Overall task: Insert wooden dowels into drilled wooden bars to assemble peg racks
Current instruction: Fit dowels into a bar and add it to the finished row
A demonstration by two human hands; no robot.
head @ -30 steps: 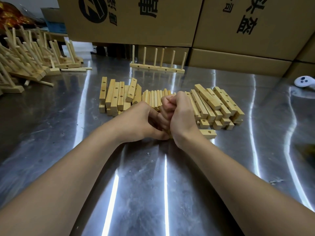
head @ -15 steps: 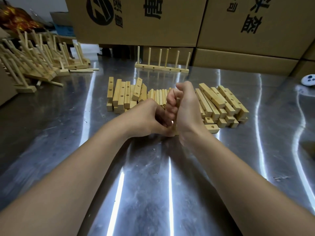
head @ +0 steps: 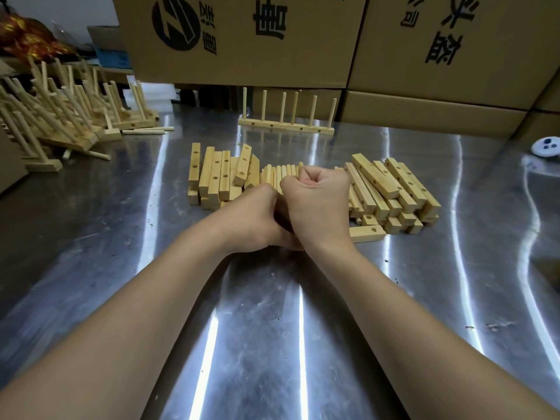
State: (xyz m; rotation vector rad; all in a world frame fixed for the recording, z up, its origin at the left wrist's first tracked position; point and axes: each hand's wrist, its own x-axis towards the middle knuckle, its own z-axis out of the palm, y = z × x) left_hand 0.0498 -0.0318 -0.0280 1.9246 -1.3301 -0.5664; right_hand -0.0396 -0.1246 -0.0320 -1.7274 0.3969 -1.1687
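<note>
steel table [head: 91,237] bears drilled bars [head: 375,180]; boxes [head: 303,40] behind

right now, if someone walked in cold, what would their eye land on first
The two fists come first: left hand and right hand are pressed together at the middle of the steel table, and whatever they grip is hidden. Behind them, stacks of drilled bars flank a row of loose dowels. A finished rack stands upright at the back by the cardboard boxes, with a heap of racks far left.
</note>
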